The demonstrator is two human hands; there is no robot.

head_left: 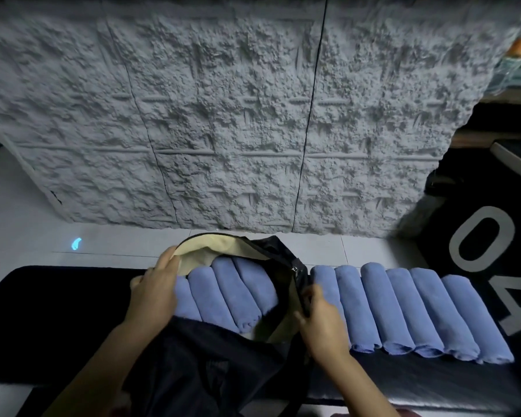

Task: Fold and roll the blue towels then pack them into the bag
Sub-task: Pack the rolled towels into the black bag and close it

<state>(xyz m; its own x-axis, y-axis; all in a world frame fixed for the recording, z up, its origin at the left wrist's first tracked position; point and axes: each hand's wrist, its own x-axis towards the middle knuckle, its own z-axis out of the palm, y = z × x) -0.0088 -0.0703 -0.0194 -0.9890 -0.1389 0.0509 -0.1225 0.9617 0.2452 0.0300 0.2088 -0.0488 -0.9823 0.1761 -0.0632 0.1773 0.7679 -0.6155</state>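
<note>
Gripping the cream-lined rim of the black bag (pixel 271 251), the left hand (pixel 157 288) curls its fingers over the edge; the right hand (pixel 319 317) pinches the opposite zipper side. Between them four rolled blue towels (pixel 226 293) lie inside; six more rolls (pixel 409 311) sit just right of the right hand.

Single view logged. We look from a head-worn wide-angle camera, facing forward and down, close over the left hand (pixel 155 291) and right hand (pixel 321 322) at the bag (pixel 211 365). The grey textured wall (pixel 223 115) fills the upper frame.
</note>
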